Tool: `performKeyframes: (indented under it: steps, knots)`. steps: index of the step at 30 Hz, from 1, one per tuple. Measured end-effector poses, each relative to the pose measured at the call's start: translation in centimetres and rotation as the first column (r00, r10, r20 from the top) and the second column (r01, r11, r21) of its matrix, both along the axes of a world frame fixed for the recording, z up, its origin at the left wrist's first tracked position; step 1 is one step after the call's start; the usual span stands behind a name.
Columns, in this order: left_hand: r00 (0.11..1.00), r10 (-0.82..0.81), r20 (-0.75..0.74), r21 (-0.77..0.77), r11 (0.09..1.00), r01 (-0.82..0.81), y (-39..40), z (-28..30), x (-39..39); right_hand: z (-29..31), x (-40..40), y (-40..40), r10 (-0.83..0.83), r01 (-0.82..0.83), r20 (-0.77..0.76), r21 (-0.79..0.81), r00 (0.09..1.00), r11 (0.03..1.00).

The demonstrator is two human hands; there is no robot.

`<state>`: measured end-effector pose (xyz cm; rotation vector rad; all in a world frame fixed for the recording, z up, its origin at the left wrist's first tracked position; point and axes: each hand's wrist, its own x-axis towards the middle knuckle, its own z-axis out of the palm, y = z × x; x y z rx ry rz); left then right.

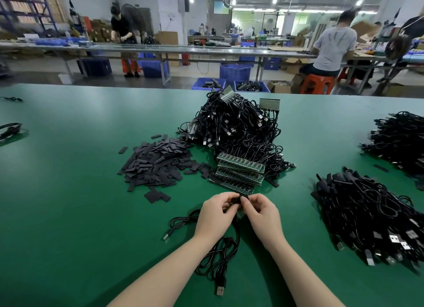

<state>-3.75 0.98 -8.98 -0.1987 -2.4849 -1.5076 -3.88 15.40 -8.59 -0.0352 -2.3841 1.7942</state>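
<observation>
The black USB cable (pixel 219 289) loops on the desk (pixel 68 215) below the fingers. Left hand (pixel 215 211) and right hand (pixel 263 212) both pinch a black sleeve (pixel 238 200) between their fingertips, likely sliding it over the cable's end; next it needs pushing squarely home.

A big tangled heap of black cables (pixel 238 127) sits on the green table (pixel 68 192), with a stack of green circuit-board strips (pixel 239 172) against its near side and a loose pile of flat black sleeves (pixel 156 162) just to its left. Well to its right lie a nearer cable bundle (pixel 367 215) and a farther cable bundle (pixel 399 137). Behind the heap, beyond the table, are blue crates (pixel 235 74) and a seated person (pixel 332 47) on an orange stool (pixel 317 83).
</observation>
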Motion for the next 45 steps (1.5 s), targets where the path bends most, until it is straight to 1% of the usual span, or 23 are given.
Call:
performKeyframes:
  steps: [3,8,13,18,20,22,24,27,30,32,33,35,40,42,45]
  knots:
    - [1.0,-0.016,0.023,0.004,1.0,0.016,-0.1,0.0,-0.1,0.1,0.0,0.0,0.032,-0.032,0.008,-0.041,0.999,0.999]
    - [0.999,-0.026,0.043,0.082,0.996,0.022,-0.3,0.4,-0.2,0.5,0.1,0.1,0.095,-0.095,0.001,-0.063,0.995,0.994]
    - [0.998,-0.031,0.054,0.042,0.999,0.029,-0.2,0.5,-0.3,0.5,0.2,0.2,0.073,-0.073,-0.001,-0.057,0.997,0.996]
    - [0.996,-0.057,0.076,0.04,0.998,0.054,-0.3,0.2,-0.4,0.6,0.2,0.2,0.064,-0.062,0.025,-0.076,0.998,0.995]
    - [0.991,-0.087,0.106,0.042,0.996,0.083,-0.6,0.3,-0.6,0.7,0.1,0.3,0.056,-0.053,0.043,-0.081,0.998,0.995]
    - [0.979,-0.147,0.143,0.029,0.989,0.144,-1.1,0.6,-0.8,0.9,-0.1,0.3,0.051,-0.044,0.063,-0.102,0.997,0.994]
    - [0.965,-0.207,0.16,-0.022,0.977,0.213,-1.7,0.8,-0.9,1.1,-0.3,0.4,0.047,-0.036,0.08,-0.135,0.996,0.99]
    - [0.962,-0.222,0.157,-0.171,0.954,0.248,-2.2,0.9,-1.0,1.3,-0.7,0.3,0.055,-0.044,0.086,-0.124,0.995,0.991]
    - [0.972,-0.187,0.145,-0.213,0.953,0.215,-2.4,0.9,-1.1,1.4,-1.2,0.2,0.041,-0.031,0.075,-0.129,0.996,0.991]
    - [0.987,-0.133,0.095,-0.242,0.958,0.152,-2.6,1.2,-1.5,1.9,-1.7,0.2,0.039,-0.028,0.067,-0.158,0.997,0.987]
    - [0.992,-0.102,0.068,-0.234,0.965,0.115,-2.6,1.5,-1.8,2.2,-2.1,0.2,0.038,-0.029,0.054,-0.164,0.998,0.986]
    - [0.997,-0.059,0.05,-0.167,0.984,0.067,-2.8,2.4,-2.4,2.9,-3.0,0.0,0.047,-0.041,0.026,-0.181,0.999,0.983]
    - [0.996,-0.062,0.07,-0.058,0.996,0.066,-2.7,5.8,-4.7,5.3,-5.2,-1.2,0.073,-0.085,-0.056,-0.27,0.996,0.959]
    - [0.994,-0.074,0.081,0.014,0.997,0.073,-2.8,6.8,-5.7,6.0,-6.1,-1.5,0.067,-0.092,-0.099,-0.274,0.993,0.957]
    - [0.994,-0.067,0.088,0.165,0.985,0.051,-2.9,7.9,-6.4,6.6,-7.0,-1.9,0.053,-0.089,-0.128,-0.298,0.99,0.95]
